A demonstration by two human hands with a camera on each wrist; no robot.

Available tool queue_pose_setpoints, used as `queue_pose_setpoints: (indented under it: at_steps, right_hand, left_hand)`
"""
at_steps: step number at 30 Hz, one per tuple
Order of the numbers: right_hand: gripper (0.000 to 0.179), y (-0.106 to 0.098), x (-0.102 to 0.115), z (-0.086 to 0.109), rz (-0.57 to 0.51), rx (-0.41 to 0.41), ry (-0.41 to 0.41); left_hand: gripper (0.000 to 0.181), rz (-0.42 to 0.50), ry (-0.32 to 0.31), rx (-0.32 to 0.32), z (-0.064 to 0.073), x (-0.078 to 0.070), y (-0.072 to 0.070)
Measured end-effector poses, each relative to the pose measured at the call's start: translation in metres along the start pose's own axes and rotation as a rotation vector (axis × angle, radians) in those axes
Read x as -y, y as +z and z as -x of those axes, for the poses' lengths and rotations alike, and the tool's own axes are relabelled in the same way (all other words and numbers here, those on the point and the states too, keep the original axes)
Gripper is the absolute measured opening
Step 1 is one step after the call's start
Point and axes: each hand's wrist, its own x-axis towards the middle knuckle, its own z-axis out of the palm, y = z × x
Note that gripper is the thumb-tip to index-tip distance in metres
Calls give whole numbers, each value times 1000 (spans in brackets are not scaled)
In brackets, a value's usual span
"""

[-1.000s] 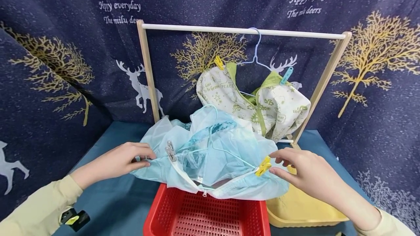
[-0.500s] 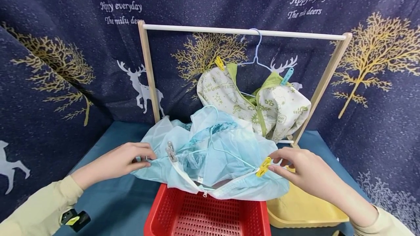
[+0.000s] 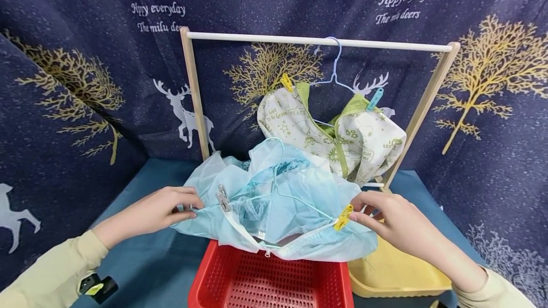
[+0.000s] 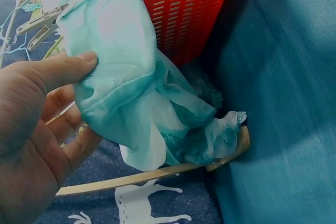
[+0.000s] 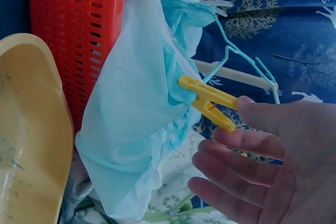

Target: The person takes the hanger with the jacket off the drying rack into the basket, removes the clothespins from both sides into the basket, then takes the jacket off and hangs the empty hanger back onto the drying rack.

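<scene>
A thin light-blue zip jacket (image 3: 295, 213) lies over the back of the red basket (image 3: 203, 274), with a pale green hanger (image 3: 275, 179) inside its neckline. A grey clothespin (image 3: 223, 198) clips the collar at the left. The yellow clothespin (image 3: 344, 217) clips it at the right. My left hand (image 3: 164, 209) pinches the jacket's left side, thumb over the cloth and fingers behind it. My right hand (image 3: 396, 220) has thumb and index finger at the yellow clothespin's two handle ends, its other fingers loosely bent; in the right wrist view the pin's handles (image 5: 218, 98) stand apart.
Behind stands a rack with a white bar (image 3: 257, 38) and wooden posts. A white-and-green jacket (image 3: 368, 137) hangs there from a blue hanger (image 3: 334, 68), with a yellow and a teal clothespin (image 3: 374, 99). A yellow tray (image 3: 398, 270) sits right of the basket.
My right thumb and index finger have closed in on the yellow clothespin's handles. The left hand and the light-blue jacket have stayed in place.
</scene>
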Motion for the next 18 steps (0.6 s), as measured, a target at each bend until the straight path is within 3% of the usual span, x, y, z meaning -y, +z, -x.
queue_pose_setpoints:
  at_steps: [18]
  right_hand:
    - [10,9,-6,3,-99,-109,-16]
  left_hand:
    - [21,-11,13,-11,1,-1,2]
